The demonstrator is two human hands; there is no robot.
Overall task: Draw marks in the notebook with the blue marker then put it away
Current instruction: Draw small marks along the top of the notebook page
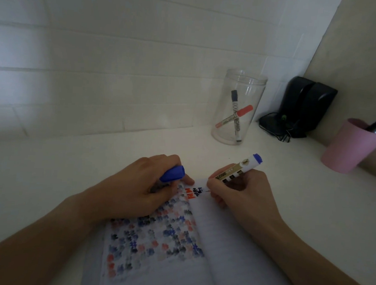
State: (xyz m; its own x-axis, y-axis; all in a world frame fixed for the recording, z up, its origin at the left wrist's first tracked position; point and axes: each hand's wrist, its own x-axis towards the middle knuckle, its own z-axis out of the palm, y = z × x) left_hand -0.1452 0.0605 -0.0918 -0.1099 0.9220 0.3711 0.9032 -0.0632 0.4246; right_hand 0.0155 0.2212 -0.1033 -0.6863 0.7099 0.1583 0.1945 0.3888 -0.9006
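Observation:
An open notebook [224, 250] lies on the white desk in front of me; its left page is covered with blue, red and black marks. My right hand [243, 189] grips the uncapped blue marker [236, 170], tip down at the top of the right page beside red and black marks. The marker's blue rear end points up and to the right. My left hand [140, 185] rests on the top of the left page and holds the blue cap [173, 174] in its fingers.
A clear plastic jar [240, 106] with a red and a black marker stands at the back by the tiled wall. Black speakers [306, 105] with cables sit in the right corner. A pink cup [347, 145] holding dark items stands at the right.

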